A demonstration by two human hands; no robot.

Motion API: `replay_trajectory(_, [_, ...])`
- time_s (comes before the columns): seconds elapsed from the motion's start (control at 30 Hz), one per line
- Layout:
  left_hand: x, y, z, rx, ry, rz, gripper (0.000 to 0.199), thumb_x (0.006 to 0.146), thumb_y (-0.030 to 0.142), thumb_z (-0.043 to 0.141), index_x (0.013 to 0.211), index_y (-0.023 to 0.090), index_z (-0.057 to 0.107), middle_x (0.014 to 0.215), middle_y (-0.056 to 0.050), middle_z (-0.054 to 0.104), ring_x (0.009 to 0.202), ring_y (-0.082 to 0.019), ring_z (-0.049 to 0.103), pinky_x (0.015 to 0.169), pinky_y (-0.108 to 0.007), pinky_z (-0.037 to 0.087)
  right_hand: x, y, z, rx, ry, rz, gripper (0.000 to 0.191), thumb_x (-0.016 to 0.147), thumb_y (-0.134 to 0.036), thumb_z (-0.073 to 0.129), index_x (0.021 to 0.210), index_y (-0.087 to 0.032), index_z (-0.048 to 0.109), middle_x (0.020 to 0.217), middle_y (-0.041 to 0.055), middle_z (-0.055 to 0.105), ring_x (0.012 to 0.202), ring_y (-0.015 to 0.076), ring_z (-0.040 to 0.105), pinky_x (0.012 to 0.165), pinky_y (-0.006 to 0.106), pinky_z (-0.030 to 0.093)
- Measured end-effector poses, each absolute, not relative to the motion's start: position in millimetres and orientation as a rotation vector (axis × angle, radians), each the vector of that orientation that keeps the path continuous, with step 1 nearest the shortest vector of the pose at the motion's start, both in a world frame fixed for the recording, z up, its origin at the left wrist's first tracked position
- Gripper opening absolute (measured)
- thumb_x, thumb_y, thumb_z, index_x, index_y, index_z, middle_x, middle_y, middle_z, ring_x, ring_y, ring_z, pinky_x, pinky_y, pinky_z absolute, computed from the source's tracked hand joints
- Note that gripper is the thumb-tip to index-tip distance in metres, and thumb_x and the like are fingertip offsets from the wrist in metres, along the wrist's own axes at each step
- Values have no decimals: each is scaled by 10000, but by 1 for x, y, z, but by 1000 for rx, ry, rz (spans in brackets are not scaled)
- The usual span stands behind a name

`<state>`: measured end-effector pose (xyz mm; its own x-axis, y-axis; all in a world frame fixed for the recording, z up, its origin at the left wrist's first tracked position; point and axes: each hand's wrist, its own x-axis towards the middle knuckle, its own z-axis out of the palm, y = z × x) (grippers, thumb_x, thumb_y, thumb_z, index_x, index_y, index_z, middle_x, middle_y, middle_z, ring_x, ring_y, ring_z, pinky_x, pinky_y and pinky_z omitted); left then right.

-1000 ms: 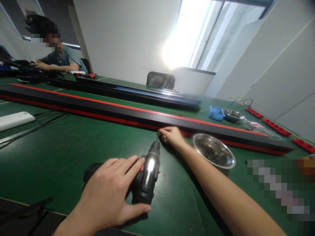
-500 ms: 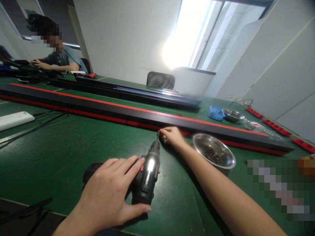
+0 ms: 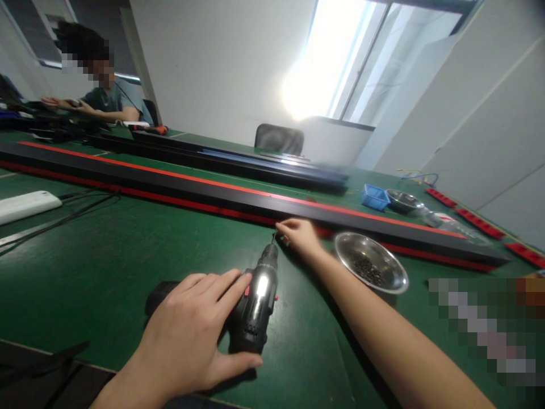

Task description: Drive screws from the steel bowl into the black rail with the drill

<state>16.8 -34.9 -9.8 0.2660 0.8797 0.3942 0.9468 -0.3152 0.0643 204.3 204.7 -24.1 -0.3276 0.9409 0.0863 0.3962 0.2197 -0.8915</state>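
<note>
Green table (image 3: 106,267) fills most of the near ground. Black bar (image 3: 183,187), red-striped, runs across it from far left to right; dark strips (image 3: 238,165) lie beyond. Far left, a co-worker (image 3: 128,105) seated at the table, hands raised over dark items. Drill (image 3: 258,307) on its side, near centre, nose pointing at the bar. Left hand (image 3: 191,318) laid over it, fingers and thumb gripping the body. Steel bowl (image 3: 385,258) to the right, just beside the bar's near edge. Right hand (image 3: 300,236) left of the bowl, thumb and fingertips pinched at the tip of the bit (image 3: 273,237); too small to tell what is between them. Blue tray (image 3: 375,197) beyond the bar, far right. Small dark parts (image 3: 368,272) heaped in the bowl.
</note>
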Motion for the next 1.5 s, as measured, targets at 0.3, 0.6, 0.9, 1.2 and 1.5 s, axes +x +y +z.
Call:
replay_trajectory(0.3, [19, -34, -11, -2339, -1713, -538, 936, 684, 779, 711, 1432, 241, 552, 1415, -89, 631, 1148, -358, 633, 999, -515, 444, 201, 207, -27, -1224, -1910, 1012, 259, 949, -322, 654, 920, -102, 789, 806, 91, 767, 545, 105, 597, 539, 213, 451])
replay_trajectory(0.6, [17, -35, -13, -2349, -1721, -529, 933, 702, 774, 700, 1453, 248, 529, 1437, -80, 615, 1173, -354, 616, 1012, -512, 431, 200, 209, -28, -1252, -1936, 1008, 295, 962, -316, 615, 821, -108, 769, 702, 63, 722, 503, 97, 556, 500, 202, 416])
replay_trajectory(0.9, [16, -35, -11, -2357, -1740, -516, 952, 694, 769, 716, 1465, 251, 512, 1442, -73, 606, 1166, -348, 607, 1006, -519, 424, 203, 203, -29, -1085, -1866, 1122, 307, 936, -367, 605, 1005, -118, 771, 937, 104, 773, 549, 105, 617, 432, 193, 431])
replay_trajectory(1.2, [18, -33, -2, -2425, -1861, -442, 962, 698, 791, 706, 1496, 310, 468, 1475, -60, 578, 1220, -363, 572, 1041, -540, 399, 218, 201, 21, -1269, -2311, 412, 273, 926, -349, 611, 785, -164, 753, 791, 90, 747, 692, 185, 667, 633, 262, 447])
replay_trajectory(1.5, [21, -23, 3, -2424, -1877, -420, 891, 755, 786, 664, 1480, 305, 473, 1433, -61, 597, 1165, -343, 579, 1005, -519, 408, 293, 206, 109, -2001, -2456, 145, 353, 929, -406, 558, 758, -141, 718, 756, 124, 698, 633, 202, 619, 592, 302, 409])
